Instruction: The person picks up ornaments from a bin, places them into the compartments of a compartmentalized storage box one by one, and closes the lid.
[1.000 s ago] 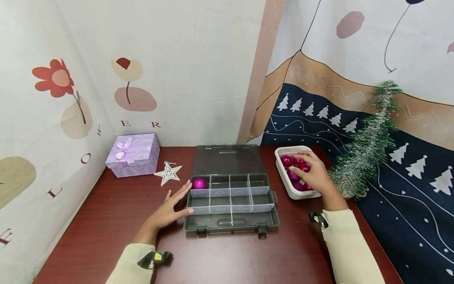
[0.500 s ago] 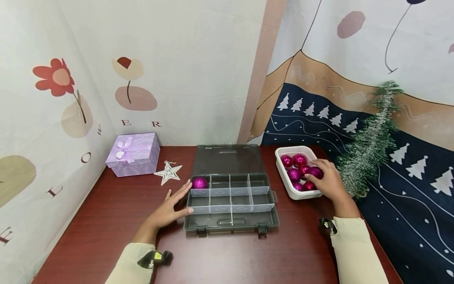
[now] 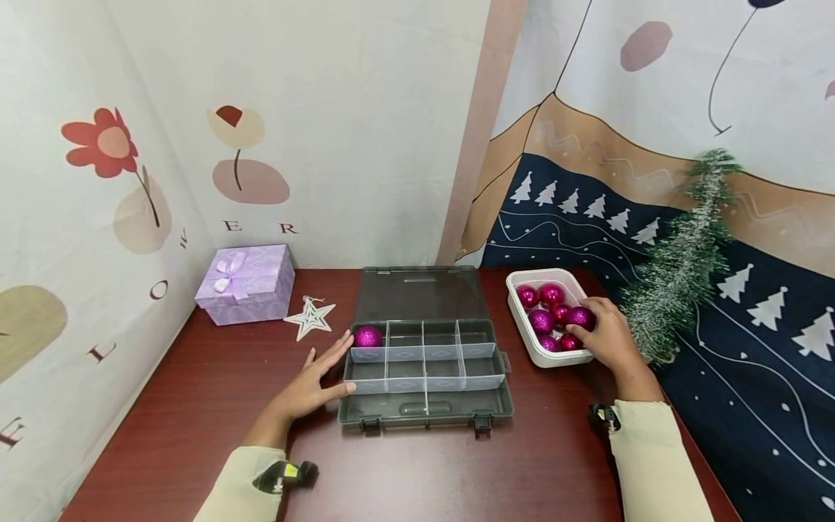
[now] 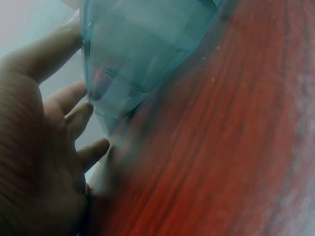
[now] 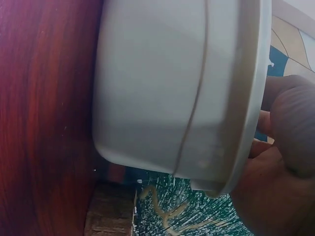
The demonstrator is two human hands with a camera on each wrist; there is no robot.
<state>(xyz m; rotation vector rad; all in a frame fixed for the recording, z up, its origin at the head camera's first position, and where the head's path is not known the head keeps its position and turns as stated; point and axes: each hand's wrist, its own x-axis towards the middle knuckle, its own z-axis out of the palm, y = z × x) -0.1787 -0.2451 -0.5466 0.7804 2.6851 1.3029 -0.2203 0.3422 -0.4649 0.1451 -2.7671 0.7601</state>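
Before you: reddish-brown wood-grain table (image 3: 496,478), soft glare (image 3: 417,453) on its near half. Behind, off-white fabric wall (image 3: 365,130), 2 printed flowers (image 3: 112,143) leftward. Your right: navy section (image 3: 707,417), white printed trees (image 3: 765,307).

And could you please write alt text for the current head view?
A person's right hand pinches a purple ball at a white tub of other balls; the left hand rests against an open divided case holding one ball in its back-left compartment. A gift box, star and tinsel tree sit nearby.
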